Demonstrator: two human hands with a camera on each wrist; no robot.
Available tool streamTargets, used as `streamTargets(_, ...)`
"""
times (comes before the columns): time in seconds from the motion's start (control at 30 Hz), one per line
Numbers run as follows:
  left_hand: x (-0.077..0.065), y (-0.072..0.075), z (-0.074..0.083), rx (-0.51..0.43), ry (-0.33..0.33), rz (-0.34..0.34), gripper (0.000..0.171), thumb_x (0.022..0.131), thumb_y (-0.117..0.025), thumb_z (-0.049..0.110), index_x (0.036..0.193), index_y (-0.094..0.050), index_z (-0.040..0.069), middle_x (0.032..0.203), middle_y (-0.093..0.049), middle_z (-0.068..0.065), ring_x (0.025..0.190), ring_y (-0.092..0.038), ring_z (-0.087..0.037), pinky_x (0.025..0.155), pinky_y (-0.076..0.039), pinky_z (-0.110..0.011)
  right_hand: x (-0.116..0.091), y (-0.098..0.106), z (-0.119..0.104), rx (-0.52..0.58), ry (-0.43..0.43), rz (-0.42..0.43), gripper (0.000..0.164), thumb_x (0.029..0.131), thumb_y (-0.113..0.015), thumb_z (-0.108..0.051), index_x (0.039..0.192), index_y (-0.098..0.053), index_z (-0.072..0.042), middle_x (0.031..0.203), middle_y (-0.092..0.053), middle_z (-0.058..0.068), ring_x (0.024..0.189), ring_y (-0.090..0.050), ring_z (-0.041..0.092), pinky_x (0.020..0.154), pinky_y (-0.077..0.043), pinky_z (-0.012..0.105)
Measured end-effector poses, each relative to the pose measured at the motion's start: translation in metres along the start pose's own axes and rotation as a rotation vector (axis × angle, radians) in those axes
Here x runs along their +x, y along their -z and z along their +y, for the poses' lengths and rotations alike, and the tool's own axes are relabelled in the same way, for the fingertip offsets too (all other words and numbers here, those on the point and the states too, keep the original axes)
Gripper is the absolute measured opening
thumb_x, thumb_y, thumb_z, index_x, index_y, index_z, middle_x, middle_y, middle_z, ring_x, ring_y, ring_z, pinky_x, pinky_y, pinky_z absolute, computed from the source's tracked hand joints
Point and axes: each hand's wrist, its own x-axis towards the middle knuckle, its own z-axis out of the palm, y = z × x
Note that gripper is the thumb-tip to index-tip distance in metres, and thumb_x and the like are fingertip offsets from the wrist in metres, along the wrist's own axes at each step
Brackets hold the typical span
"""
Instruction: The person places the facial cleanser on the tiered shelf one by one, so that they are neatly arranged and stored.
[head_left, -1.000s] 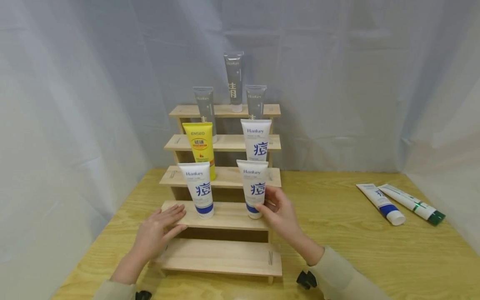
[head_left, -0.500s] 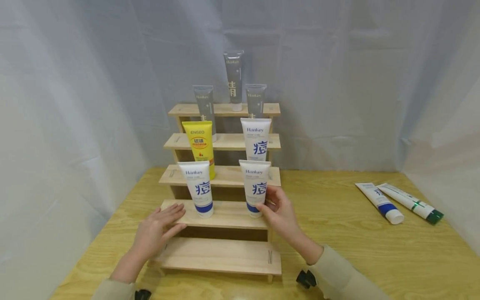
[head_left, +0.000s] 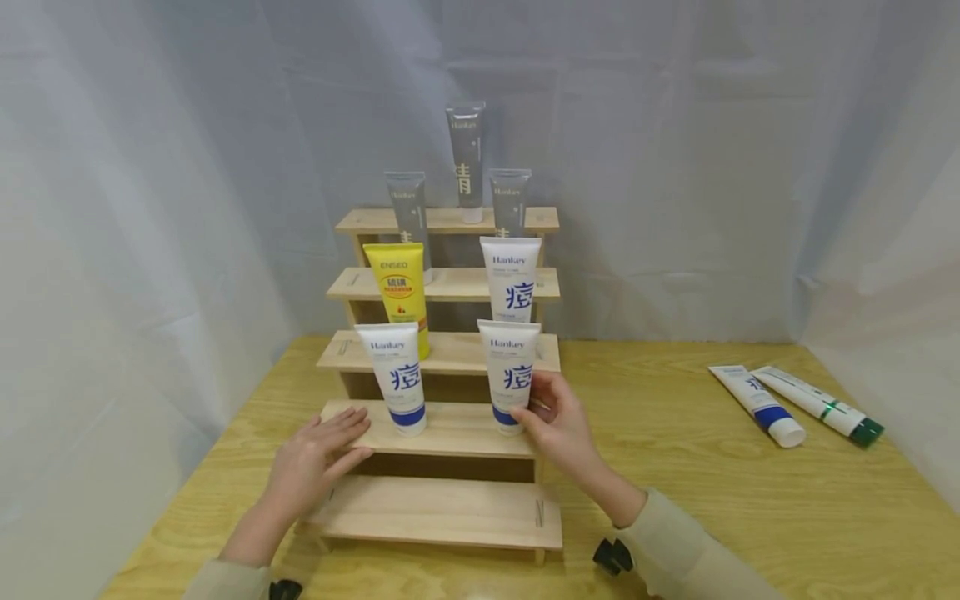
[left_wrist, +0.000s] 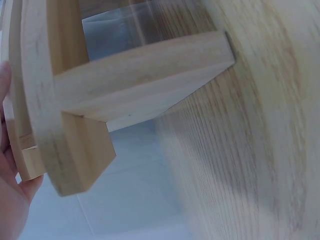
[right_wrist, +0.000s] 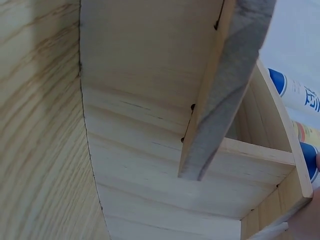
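A stepped wooden display rack [head_left: 442, 510] stands on the table. On its second step from the bottom, a white tube with a blue band [head_left: 510, 354] stands cap down at the right, with the thumb and fingers of my right hand [head_left: 562, 425] pinching its lower part. A matching white tube [head_left: 392, 367] stands at the left of that step. My left hand [head_left: 311, 458] rests with extended fingers on the step's left end, beside this tube. In the left wrist view part of the left hand [left_wrist: 12, 200] shows at the rack's edge; the right wrist view looks at the rack's side.
Higher steps hold a yellow tube [head_left: 399, 287], another white tube [head_left: 512, 275] and three grey tubes, one of them [head_left: 468, 162] at the top. On the table [head_left: 645, 467] at the right lie a white tube [head_left: 757, 404] and a green-capped tube [head_left: 821, 402]. A pale curtain [head_left: 660, 167] hangs behind.
The white tube in my right hand has shifted slightly to the right at its top since one second ago and stands straighter. My left hand has stayed in place on the step.
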Motion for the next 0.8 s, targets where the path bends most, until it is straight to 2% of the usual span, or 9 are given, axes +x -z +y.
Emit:
streamTargets(0.27,-0.001,-0.001,-0.001,0.005,-0.011,0.010,0.038,0.073,-0.069,0.028,0.102,-0.066,0.003,0.112,-0.059,-0.010,0.102,-0.056,-0.026,0.089,-0.037,-0.055,0.001,0.000,-0.017,0.011,-0.027,-0.019,0.041,0.075,-0.062,0.012,0.111,-0.043,0.008,0.111,-0.051,0.025,0.102,-0.052,0.037,0.084,-0.046,0.036)
streamTargets(0.6,-0.001,-0.001,-0.001,0.004,-0.006,0.003,0.038,0.073,-0.070,0.027,0.102,-0.065,0.003,0.112,-0.059,-0.010,0.103,-0.055,-0.026,0.089,-0.037,-0.055,-0.001,0.009,-0.018,0.005,-0.020,-0.050,0.041,0.074,-0.065,0.009,0.111,-0.047,0.009,0.110,-0.054,0.022,0.100,-0.054,0.029,0.085,-0.046,0.031)
streamTargets(0.8,0.000,0.001,0.001,0.005,0.004,-0.006,0.038,0.074,-0.069,0.028,0.103,-0.065,0.003,0.113,-0.059,-0.010,0.103,-0.055,-0.026,0.090,-0.036,-0.055,-0.003,0.016,-0.020,-0.024,-0.085,-0.050,0.041,0.073,-0.067,0.008,0.110,-0.050,0.007,0.112,-0.054,0.020,0.102,-0.053,0.031,0.089,-0.043,0.033)
